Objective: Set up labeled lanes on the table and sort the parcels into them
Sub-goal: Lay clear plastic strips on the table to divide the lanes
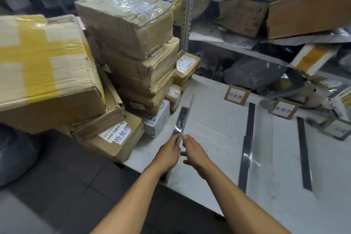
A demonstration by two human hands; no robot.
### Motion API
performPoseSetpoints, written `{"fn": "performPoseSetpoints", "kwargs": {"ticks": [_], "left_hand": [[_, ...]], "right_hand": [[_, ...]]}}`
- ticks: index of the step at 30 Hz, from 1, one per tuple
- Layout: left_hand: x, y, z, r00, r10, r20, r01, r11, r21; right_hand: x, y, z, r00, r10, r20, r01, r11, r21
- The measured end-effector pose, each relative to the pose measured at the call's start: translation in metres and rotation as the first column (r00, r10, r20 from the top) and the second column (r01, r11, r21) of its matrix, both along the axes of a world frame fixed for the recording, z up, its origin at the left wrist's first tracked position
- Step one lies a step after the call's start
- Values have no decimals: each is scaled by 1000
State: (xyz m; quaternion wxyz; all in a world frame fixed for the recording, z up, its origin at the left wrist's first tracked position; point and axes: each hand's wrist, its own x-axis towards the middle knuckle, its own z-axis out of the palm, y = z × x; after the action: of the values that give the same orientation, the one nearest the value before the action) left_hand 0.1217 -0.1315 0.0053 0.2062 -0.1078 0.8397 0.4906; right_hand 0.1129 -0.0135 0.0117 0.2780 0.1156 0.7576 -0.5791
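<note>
White table (209, 138) fills the right of the view, with crowded shelves behind and stacked parcels (133, 53) at its left end. Two dark tape lines (247, 146) already run front to back, and three labelled cards (236, 94) stand at the far edge, so the lanes look mostly marked; sorting appears not yet begun. The left hand (168, 153) pinches the near end of a strip of tape (183, 119) held above the table's left edge, its long axis pointing away toward the parcels. The right hand (191, 151) touches it, fingers loosely curled; its hold is unclear.
</note>
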Motion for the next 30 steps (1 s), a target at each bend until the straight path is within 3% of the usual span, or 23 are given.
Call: {"fn": "performPoseSetpoints", "kwargs": {"ticks": [5,14,21,27,30], "left_hand": [[1,-2,7,999,38,-31,-43,983,-179],[7,-2,22,997,23,-78,-44,957,-286],[5,-11,74,987,-44,-158,-23,917,-399],[4,-4,120,950,-93,-300,-30,924,-382],[4,9,136,930,-107,-352,-23,938,-346]], "right_hand": [[4,-5,0,1000,21,22,-21,1000,-3],[3,-8,-8,999,41,-15,-40,997,65],[3,-8,-11,998,52,-38,-48,994,96],[6,0,-4,998,60,-8,-59,994,89],[2,8,11,988,12,-153,17,982,188]]}}
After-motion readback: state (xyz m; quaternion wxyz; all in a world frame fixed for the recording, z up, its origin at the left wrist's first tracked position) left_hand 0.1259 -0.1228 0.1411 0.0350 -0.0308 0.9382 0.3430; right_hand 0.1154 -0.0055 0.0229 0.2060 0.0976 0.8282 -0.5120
